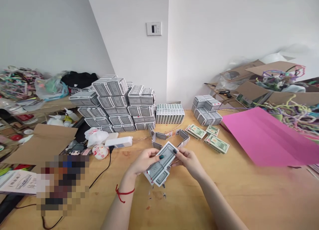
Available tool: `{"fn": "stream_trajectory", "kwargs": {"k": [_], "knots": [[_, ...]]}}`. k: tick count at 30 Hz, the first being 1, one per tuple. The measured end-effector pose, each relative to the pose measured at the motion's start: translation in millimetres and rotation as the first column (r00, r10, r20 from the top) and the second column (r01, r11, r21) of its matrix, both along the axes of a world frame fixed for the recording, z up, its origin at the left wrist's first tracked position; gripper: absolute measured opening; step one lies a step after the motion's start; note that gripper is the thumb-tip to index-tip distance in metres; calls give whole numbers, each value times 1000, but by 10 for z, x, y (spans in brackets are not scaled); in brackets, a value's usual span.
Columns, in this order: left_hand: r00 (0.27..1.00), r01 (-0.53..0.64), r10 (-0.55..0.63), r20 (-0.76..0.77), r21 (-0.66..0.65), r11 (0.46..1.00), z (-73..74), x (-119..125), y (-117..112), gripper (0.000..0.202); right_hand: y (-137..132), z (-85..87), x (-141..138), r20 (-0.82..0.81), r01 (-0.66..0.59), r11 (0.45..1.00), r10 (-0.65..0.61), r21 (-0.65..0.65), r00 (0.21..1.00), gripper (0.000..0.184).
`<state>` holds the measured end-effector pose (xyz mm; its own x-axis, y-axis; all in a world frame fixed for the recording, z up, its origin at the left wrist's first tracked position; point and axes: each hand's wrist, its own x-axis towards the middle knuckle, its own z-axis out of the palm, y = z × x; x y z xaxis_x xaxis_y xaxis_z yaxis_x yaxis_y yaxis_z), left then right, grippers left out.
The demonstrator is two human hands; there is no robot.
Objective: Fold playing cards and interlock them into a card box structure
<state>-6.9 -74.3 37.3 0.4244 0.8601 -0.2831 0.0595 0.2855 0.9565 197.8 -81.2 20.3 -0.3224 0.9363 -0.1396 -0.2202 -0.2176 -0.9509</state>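
Note:
Between my two hands are patterned playing cards (162,161), tilted above the table near its middle. My left hand (147,161) grips their left edge, thumb on top of the card back. At the upper right edge my right hand (187,159) pinches them between thumb and fingers. A smaller card piece shows at the lower end, with a face-up corner bearing red marks beneath it. Just behind my hands stands an open ring of folded cards (183,138); its near side is partly covered by the held cards.
Tall stacks of folded-card blocks (112,102) stand back left, a row of card packs (170,113) beside them. Smaller blocks (206,108) and green card bundles (216,143) lie right, near a pink sheet (269,137). A power strip (119,142) with a cable sits left.

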Motion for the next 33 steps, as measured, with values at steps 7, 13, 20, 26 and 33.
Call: {"fn": "stream_trajectory", "kwargs": {"k": [7,13,20,26,33], "knots": [[962,-249,248,111,-6,969,-89,-19,72,31,-1,-74,8,522,-68,939,-126,336,844,29],[941,-308,307,144,-16,951,-112,9,82,39,-192,-72,-257,785,-472,769,-61,431,617,30],[936,-326,325,139,-11,945,-139,25,112,31,-154,-115,-233,827,-472,780,-101,411,554,25],[933,-350,349,87,-1,937,-175,37,116,31,-97,-278,-235,740,-266,820,-255,506,623,4],[908,-419,417,39,41,907,-205,40,133,31,-114,-440,-300,579,89,944,-268,318,770,47]]}}
